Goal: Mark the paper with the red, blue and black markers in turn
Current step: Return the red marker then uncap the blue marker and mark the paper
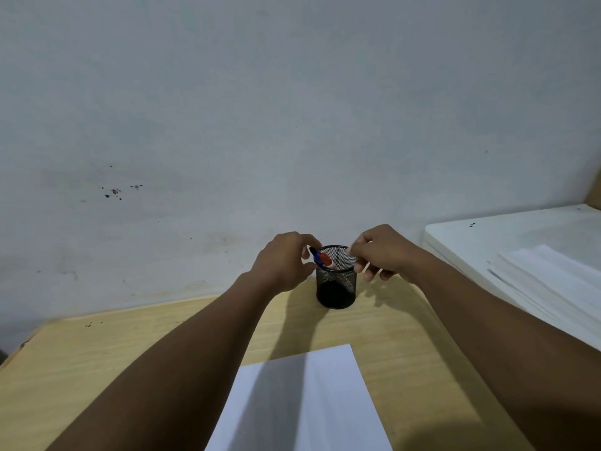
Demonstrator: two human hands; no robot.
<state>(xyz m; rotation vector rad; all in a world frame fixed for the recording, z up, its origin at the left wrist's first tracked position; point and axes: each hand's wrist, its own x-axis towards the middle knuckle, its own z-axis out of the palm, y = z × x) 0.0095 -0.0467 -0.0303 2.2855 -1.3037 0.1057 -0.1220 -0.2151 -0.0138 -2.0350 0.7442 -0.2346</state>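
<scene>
Black mesh cup (336, 281): stands upright on the pale wood bench (97, 359), close to the grey wall; every place below is told from this cup.
Markers: a blue marker (316, 256) and a red marker (326, 260) lean on the cup's left rim, their caps poking out; a black one cannot be made out against the mesh.
Left hand (282, 262): just left of the cup, fingers (305, 253) curled at the blue and red caps; whether they pinch a marker or only touch it, I cannot tell.
Right hand (380, 252): just right of the cup, at its rim; fingers bent and drawn together, seemingly clamped on nothing.
Paper (302, 402): a white sheet lying flat on the bench, well nearer the person than the cup, unmarked where it shows.
Stack of sheets (553, 281): far right of the cup, on a white surface.
Step in hand: by my reading, picking the first marker, the red.
Next move: needs red singled out from blue, lifted clear, uncapped, then brought to the sheet.
</scene>
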